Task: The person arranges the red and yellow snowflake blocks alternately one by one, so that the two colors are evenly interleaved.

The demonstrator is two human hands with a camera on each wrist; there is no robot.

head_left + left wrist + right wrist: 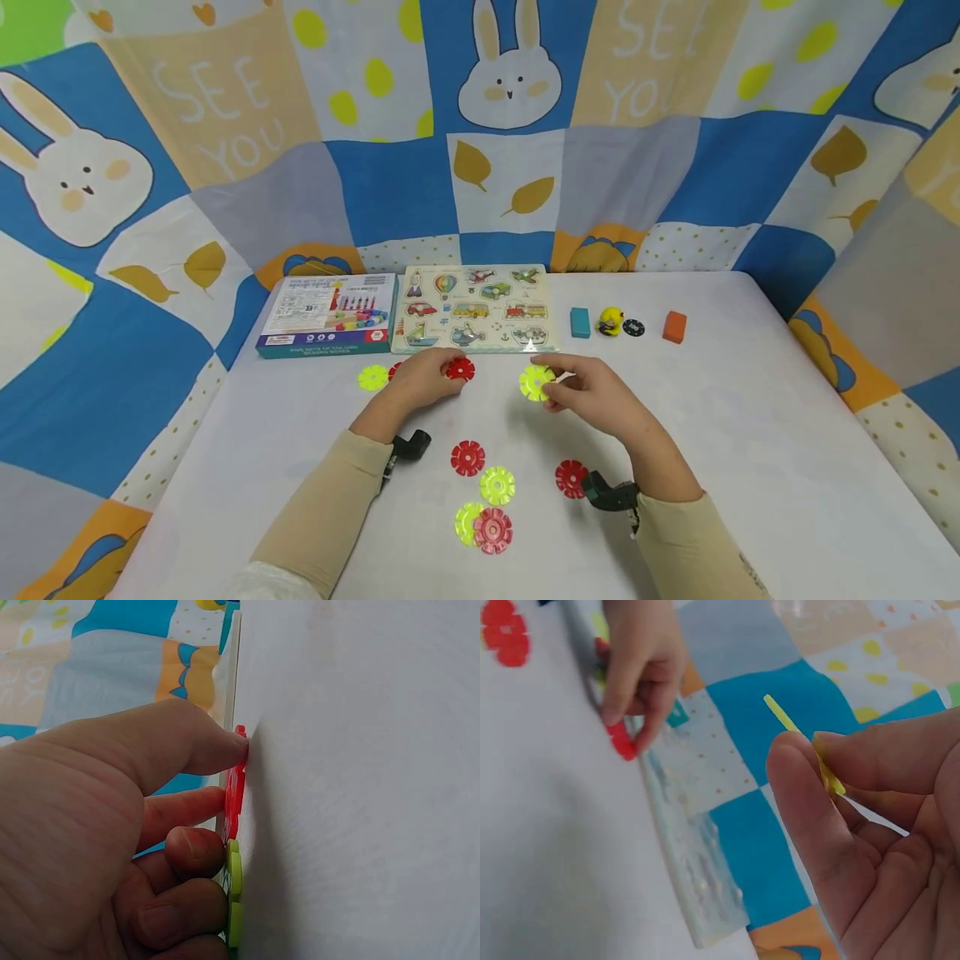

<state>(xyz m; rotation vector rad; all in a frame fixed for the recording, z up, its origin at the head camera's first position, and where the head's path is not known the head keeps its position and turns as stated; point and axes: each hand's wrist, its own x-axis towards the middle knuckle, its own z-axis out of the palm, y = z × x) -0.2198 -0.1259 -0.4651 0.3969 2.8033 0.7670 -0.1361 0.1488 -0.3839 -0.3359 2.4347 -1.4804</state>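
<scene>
My left hand (pixel 422 379) pinches a red notched plastic disc (pixel 462 369) by its edges, thumb and finger on opposite sides, flat on the table. Under that hand's curled fingers, the left wrist view shows a yellow-green disc (pixel 235 892) beside the red one (pixel 235 795). Farther left lie another yellow-green disc (pixel 372 377) and a red disc (pixel 393 370) partly hidden by the hand. Above the table my right hand (pixel 596 396) holds a yellow-green disc (pixel 534 383) between thumb and fingers. The right wrist view shows this disc (pixel 780 712) nearly edge-on.
Nearer me lie loose red discs (pixel 468 458) and yellow-green discs (pixel 497 485), two overlapping. One red disc (pixel 571 479) is by the right wrist. Behind stand a box (pixel 326 312) and a picture puzzle board (pixel 474 310); right of them, a blue block (pixel 580 322), duck (pixel 611 322) and orange block (pixel 674 327).
</scene>
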